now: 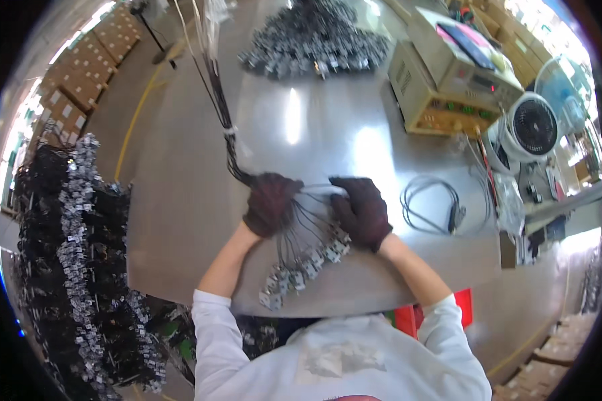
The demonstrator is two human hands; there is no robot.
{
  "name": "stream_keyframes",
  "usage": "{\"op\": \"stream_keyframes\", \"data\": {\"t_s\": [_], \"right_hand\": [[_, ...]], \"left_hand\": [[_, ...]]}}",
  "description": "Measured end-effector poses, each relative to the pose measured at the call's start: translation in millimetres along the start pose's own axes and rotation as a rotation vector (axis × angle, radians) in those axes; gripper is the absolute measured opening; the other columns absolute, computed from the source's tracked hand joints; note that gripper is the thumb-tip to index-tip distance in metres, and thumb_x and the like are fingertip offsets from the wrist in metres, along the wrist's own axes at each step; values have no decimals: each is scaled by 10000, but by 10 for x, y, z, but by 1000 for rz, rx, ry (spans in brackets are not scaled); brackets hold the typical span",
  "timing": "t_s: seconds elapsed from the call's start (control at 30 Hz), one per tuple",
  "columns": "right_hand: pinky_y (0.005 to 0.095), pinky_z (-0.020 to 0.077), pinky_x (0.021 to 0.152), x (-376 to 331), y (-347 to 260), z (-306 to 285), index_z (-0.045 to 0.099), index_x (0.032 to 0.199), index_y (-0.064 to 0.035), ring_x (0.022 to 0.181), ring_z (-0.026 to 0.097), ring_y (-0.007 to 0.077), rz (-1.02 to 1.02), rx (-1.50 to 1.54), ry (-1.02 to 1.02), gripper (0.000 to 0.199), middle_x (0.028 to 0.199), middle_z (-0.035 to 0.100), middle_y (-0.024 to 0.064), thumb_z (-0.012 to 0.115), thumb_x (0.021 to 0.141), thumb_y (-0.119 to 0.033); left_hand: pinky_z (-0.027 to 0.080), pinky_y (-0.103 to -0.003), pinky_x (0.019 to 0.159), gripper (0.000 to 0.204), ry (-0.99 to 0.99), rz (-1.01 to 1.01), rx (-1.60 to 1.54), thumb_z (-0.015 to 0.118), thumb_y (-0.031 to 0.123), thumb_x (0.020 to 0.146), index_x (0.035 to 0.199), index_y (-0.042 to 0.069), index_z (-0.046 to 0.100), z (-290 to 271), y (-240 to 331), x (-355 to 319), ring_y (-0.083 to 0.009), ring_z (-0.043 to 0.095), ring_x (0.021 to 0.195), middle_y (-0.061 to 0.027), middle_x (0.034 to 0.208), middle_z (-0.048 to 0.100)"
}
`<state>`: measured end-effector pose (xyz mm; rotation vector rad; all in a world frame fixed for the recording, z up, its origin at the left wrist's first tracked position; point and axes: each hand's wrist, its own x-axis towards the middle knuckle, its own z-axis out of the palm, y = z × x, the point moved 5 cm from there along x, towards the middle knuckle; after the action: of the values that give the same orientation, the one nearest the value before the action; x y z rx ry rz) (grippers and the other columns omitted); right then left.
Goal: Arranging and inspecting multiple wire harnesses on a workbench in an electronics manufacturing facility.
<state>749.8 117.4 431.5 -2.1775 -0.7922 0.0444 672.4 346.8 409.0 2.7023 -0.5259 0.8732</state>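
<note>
Both my hands wear dark gloves and are over the near part of the metal table. My left hand (pixel 272 206) is closed round a bundle of black cables (pixel 231 150), which runs up and away from it to the far left. Several thin cables (pixel 320 192) stretch from that fist to my right hand (pixel 362 214), whose thumb and fingers are curled about them; its exact grip is partly hidden. Below the hands, loose cable ends fan toward me, tipped with small silvery connectors (pixel 306 267) lying in a slanting row near the table's front edge.
A large heap of silvery connectors (pixel 318 40) covers the far middle of the table (pixel 180 220). At right stand stacked instrument boxes (pixel 441 93), a fan (pixel 534 125) and a coiled black cable (pixel 431 204). Bundled cables with connectors (pixel 77 254) hang at left.
</note>
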Motion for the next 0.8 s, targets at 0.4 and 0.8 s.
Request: {"op": "stream_keyframes", "data": {"t_s": [0.4,0.8], "right_hand": [[542,369,1288,-553,1264,-1418,597,1548,-53,1488,508,471,213,-788,292,704,1490,644,259,761,979,-435],[573,253,1316,-1054,1699,-1704,600,1539,11,1588,395,472,703,-1087,23,896,1573,615,247,516,1036,-727]], "left_hand": [[515,-498,866,420,16,65,-16,708,91,829,1249,94,722,31,-39,1,-345,673,935,-101,969,705],[537,-488,972,464,9,55,84,724,68,857,1319,106,715,89,-70,-104,-342,693,1020,-99,1022,736]]}}
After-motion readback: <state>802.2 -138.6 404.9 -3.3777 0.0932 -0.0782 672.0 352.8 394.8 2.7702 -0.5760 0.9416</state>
